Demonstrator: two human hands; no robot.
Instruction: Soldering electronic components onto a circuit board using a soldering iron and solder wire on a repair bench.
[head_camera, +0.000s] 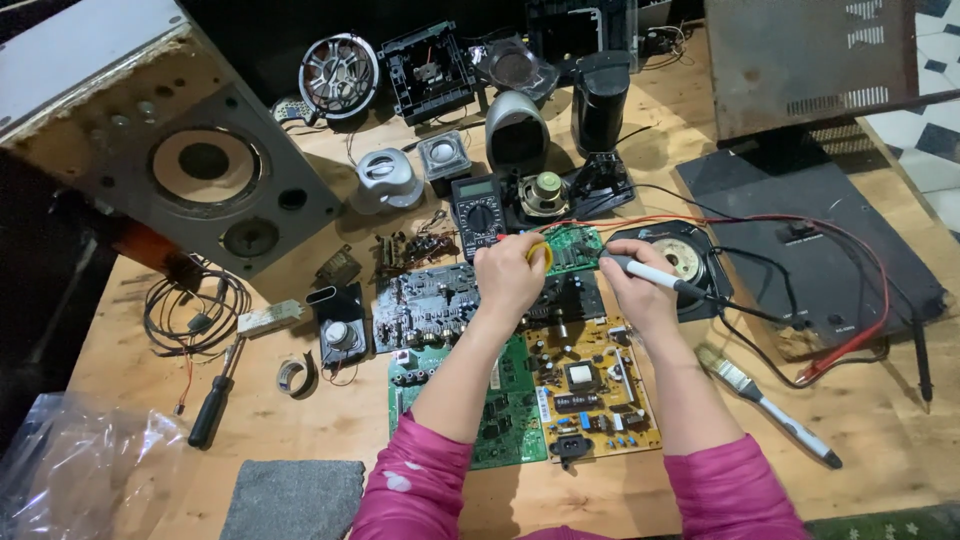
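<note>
My left hand (508, 275) is closed on a small yellow spool (541, 254), held just over a small green circuit board (573, 247). My right hand (638, 292) grips a soldering iron (650, 273) with a white and black handle, its tip pointing left toward that green board. Under both forearms lie a yellow circuit board (590, 385), a larger green board (505, 415) and a grey board (425, 305). Both sleeves are pink.
A black multimeter (477, 213) with red and black leads sits behind the boards. A big speaker cabinet (165, 150) stands at the left, small speakers and parts at the back, a screwdriver (215, 400), a paintbrush (765, 405) and a black panel (810, 250) at the sides.
</note>
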